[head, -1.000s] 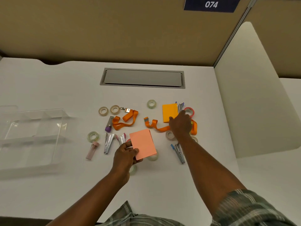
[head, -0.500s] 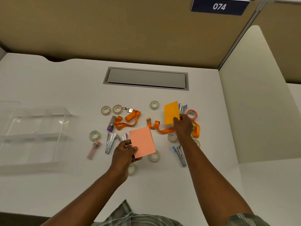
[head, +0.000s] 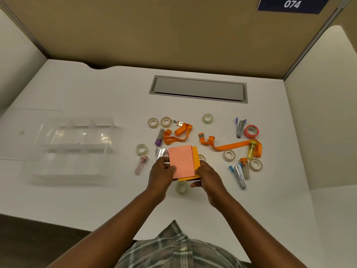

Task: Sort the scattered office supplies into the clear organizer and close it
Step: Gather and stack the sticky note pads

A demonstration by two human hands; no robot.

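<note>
My left hand (head: 161, 172) grips a pink sticky-note pad (head: 181, 161) by its left edge, above the desk. My right hand (head: 207, 176) holds an orange sticky-note pad (head: 196, 158) tucked behind and under the pink one, so only its right strip and bottom edge show. The clear organizer (head: 73, 146) stands open at the left, its compartments holding nothing; its lid (head: 29, 120) lies behind it. Scattered ahead are several tape rolls (head: 153, 122), two orange lanyards (head: 228, 147), staplers (head: 239, 176), small tubes (head: 139, 164) and a red tape roll (head: 251, 131).
A grey cable hatch (head: 199, 89) is set into the white desk (head: 96, 194) at the back. Tan partition walls close off the back and a white divider (head: 328, 113) the right side. One tape roll (head: 181, 187) lies under my hands.
My right hand lifted the orange pad from the desk's right side and brought it left, behind the pink pad in my left hand. The camera view shifted right and closer.
</note>
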